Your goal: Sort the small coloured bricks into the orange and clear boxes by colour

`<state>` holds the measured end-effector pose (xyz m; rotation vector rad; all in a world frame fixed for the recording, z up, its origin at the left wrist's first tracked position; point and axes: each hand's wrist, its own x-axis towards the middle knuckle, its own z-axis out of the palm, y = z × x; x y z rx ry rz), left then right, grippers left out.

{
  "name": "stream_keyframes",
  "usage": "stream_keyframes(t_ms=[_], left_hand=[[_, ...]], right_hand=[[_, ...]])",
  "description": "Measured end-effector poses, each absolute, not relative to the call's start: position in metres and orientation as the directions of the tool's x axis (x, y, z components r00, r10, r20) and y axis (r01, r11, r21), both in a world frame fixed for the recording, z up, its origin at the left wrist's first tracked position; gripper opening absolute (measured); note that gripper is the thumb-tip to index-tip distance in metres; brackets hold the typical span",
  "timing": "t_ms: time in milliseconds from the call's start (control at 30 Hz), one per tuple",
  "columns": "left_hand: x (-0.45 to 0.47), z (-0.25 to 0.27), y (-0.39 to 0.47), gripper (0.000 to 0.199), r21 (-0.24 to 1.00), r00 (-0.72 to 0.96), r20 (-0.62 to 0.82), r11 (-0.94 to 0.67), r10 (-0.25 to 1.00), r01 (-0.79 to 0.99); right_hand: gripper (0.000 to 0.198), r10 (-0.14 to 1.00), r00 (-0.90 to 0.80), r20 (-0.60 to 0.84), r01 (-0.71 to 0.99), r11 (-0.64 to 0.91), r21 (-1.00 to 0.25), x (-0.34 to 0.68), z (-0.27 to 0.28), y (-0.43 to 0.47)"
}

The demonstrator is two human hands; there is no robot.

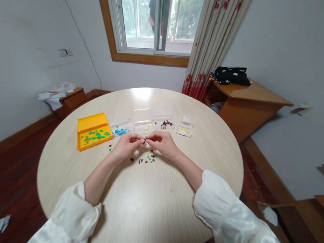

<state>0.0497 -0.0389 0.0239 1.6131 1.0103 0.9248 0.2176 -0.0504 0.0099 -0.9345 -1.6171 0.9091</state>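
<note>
My left hand (128, 145) and my right hand (161, 142) meet above the middle of the table, fingertips pinched together. Between them is a small dark brown piece (144, 140), perhaps a toy brick; its exact shape is too small to make out. Just below the hands lie several loose small pieces (150, 157) in brown, green, blue and yellow. A brown piece (110, 146) and a green one rest to the left of my left hand. Behind my fingers stands a clear box (140, 128) with cream pieces, its front edge partly covered by the hands.
On the round table (147, 207), a yellow case (79, 139) holds green pieces. Clear boxes hold blue pieces (120, 131), brown pieces (166, 123) and yellow pieces (184, 130). A tilted wooden cabinet (252, 109) with dark cloth (230, 76) stands at the right.
</note>
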Motion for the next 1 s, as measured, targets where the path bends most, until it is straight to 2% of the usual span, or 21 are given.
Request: stream_keyframes(t_ms=[333, 500, 700, 1000], left_hand=[[0.049, 0.022, -0.036, 0.019, 0.965, 0.374, 0.124, -0.2, 0.919, 0.172], [0.049, 0.023, -0.037, 0.018, 0.972, 0.355, 0.074, -0.147, 0.932, 0.185], [0.047, 0.025, -0.039, 0.022, 0.984, 0.33, 0.019, -0.076, 0.944, 0.159], [0.047, 0.03, -0.04, 0.023, 0.995, 0.31, 0.009, -0.038, 0.951, 0.087]], right_hand=[[0.012, 0.899, -0.198, 0.392, 0.176, 0.426, -0.887, 0.217, 0.012, -0.052], [0.014, 0.905, -0.191, 0.38, 0.164, 0.411, -0.897, 0.217, 0.008, -0.05], [0.027, 0.916, -0.161, 0.368, 0.144, 0.391, -0.909, 0.218, 0.002, -0.047], [0.027, 0.911, -0.163, 0.378, 0.203, 0.406, -0.891, 0.223, 0.001, -0.045]])
